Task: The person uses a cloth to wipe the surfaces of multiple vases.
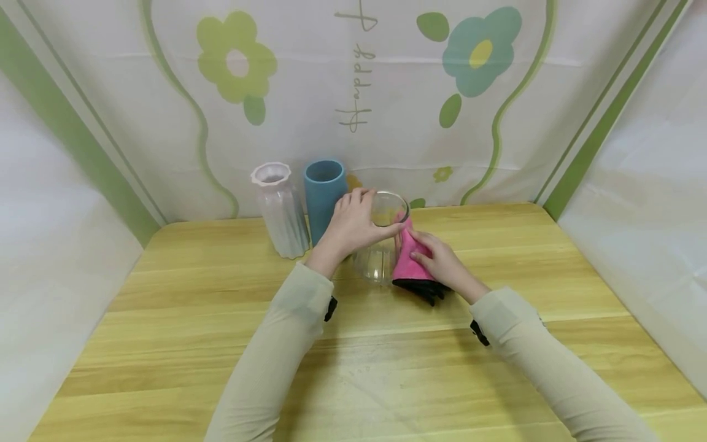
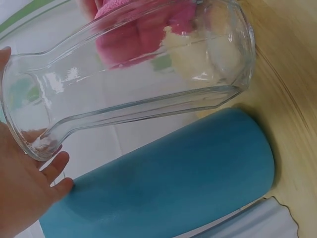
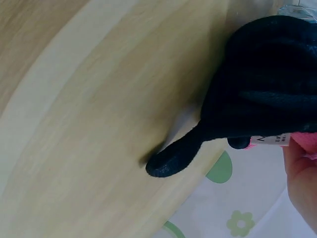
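Observation:
A clear glass vase (image 1: 378, 264) stands on the table, its bottom end faceted in the left wrist view. My left hand (image 1: 353, 224) holds it by the flared rim, thumb on the near side and fingers on the left. On the vase's right side, my right hand (image 1: 444, 264) pinches a fuzzy pink cloth item (image 1: 410, 255) against the glass. Its lower end is black (image 3: 267, 84) with finger-like lobes, and a small white label (image 3: 270, 139) shows beside my fingers. Pink fabric also shows through the glass (image 2: 124, 84) in the left wrist view.
Just left of the glass vase stands a blue cylindrical vase (image 1: 319, 202), close to my left fingers. A white fluted vase (image 1: 284, 221) is left of that. Behind them hangs a flower-printed cloth (image 1: 309, 73). The wooden table (image 1: 353, 380) extends toward me.

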Tool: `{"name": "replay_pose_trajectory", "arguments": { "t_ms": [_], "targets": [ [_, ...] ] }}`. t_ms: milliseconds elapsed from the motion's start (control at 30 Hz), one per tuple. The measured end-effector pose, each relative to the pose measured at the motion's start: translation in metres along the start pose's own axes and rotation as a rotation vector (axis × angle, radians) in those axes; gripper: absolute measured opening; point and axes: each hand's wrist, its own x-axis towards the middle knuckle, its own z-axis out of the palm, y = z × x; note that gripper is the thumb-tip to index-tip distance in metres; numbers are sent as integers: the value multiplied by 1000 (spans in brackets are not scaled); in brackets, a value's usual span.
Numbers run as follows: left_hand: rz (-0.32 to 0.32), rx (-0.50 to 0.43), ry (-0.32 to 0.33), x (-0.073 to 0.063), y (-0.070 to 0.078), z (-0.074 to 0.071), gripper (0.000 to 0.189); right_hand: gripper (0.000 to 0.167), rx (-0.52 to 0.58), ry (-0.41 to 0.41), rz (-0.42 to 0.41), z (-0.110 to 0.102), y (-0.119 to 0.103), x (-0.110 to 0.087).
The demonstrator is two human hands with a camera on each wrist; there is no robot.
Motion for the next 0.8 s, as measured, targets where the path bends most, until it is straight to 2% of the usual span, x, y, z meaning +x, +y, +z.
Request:
{"name": "replay_pose_trajectory", "arguments": {
  "t_ms": [233,533,800],
  "targets": [
    [6,30,6,-4,2,-1,92,54,7,-11,8,-4,-4,-1],
    [1,12,-59,-8,2,-3,96,56,12,64,2,-9,0,-1],
    [25,50,-67,-11,1,-4,95,55,24,93,34,-16,-1,-2]
  ]
}}
